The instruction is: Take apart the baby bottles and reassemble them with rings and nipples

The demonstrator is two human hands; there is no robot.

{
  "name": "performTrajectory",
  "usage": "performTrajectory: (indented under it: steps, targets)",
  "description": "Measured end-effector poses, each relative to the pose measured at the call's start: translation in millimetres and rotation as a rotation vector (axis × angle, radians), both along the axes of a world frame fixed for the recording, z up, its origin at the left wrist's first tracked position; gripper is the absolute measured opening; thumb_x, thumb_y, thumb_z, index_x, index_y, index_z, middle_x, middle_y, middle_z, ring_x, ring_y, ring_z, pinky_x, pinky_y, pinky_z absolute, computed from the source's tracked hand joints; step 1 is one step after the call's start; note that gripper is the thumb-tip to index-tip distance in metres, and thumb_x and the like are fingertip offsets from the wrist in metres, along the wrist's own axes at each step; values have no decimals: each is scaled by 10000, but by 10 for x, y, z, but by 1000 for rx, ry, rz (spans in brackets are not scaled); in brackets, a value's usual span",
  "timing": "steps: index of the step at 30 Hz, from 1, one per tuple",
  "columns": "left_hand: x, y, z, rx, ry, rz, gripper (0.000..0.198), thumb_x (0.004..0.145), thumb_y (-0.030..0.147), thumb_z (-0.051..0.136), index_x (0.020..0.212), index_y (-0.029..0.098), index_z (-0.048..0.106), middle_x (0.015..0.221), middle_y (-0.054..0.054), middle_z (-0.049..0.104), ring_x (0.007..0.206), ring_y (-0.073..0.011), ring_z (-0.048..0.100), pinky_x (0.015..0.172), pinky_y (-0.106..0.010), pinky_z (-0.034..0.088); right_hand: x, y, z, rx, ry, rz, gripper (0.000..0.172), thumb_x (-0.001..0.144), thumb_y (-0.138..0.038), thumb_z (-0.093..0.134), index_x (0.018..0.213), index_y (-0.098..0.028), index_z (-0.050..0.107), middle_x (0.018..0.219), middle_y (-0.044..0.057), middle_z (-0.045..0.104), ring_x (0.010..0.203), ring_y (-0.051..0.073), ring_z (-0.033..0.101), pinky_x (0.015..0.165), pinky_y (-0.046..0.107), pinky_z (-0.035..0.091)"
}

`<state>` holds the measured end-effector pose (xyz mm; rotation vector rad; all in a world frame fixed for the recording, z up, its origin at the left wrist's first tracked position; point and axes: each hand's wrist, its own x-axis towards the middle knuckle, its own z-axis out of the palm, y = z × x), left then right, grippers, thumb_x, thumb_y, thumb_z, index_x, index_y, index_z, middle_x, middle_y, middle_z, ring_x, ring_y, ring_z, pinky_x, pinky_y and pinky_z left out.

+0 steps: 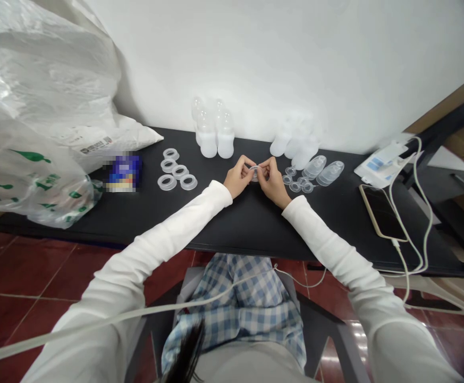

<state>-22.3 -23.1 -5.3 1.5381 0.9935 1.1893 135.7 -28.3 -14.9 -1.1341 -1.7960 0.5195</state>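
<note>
My left hand and my right hand meet above the black table, both pinching a small translucent ring between fingertips. The fingers partly cover the ring. To the right of my right hand lie several small clear disc-like pieces. Two clear domed caps lie tilted beside them. Several translucent collar rings rest in a cluster to the left of my left hand. Behind my hands, several white bottles with clear domed tops stand upright. More white bottles stand at the back right.
Large plastic bags fill the left end of the table, with a blue packet beside them. At right are a phone on a white cable and a white box-like device. Another cable crosses my lap.
</note>
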Motion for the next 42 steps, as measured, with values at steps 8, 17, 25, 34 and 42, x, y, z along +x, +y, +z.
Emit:
performTrajectory:
  steps: [8,17,25,34,42]
  targets:
    - [-33,-26,54,80,93,24,181,838,154,679,968,214,566,762,38,620,672,-99,587,695,-221,493,-13,-1,18,-29,57,23,390,943,-626,500,1012,-244,460,882,22,624,728,152,591,680,324,519]
    - [-1,71,-37,-18,11,86,295,734,43,720,867,201,509,810,23,632,745,-109,617,771,-260,502,-4,46,-46,-18,117,67,308,884,-474,635,1001,-232,483,870,4,592,748,134,587,698,298,511]
    - [21,118,-107,10,18,160,300,720,32,725,862,201,521,761,49,618,710,-93,609,736,-242,508,-58,-4,-17,6,161,34,321,884,-505,661,955,-245,486,767,-37,542,662,113,522,633,275,473]
    - [33,115,-114,-66,-57,90,277,750,112,770,930,189,574,686,60,632,571,-65,600,609,-196,515,-63,-3,-50,-113,247,-1,376,885,-587,635,1010,-255,510,696,-63,510,537,102,533,515,264,444]
    - [7,140,-105,-129,-137,-3,217,806,197,780,928,159,605,688,36,659,583,-82,636,639,-219,542,-53,3,-41,-167,297,16,499,839,-705,622,1009,-242,545,716,-55,540,579,98,569,580,268,474]
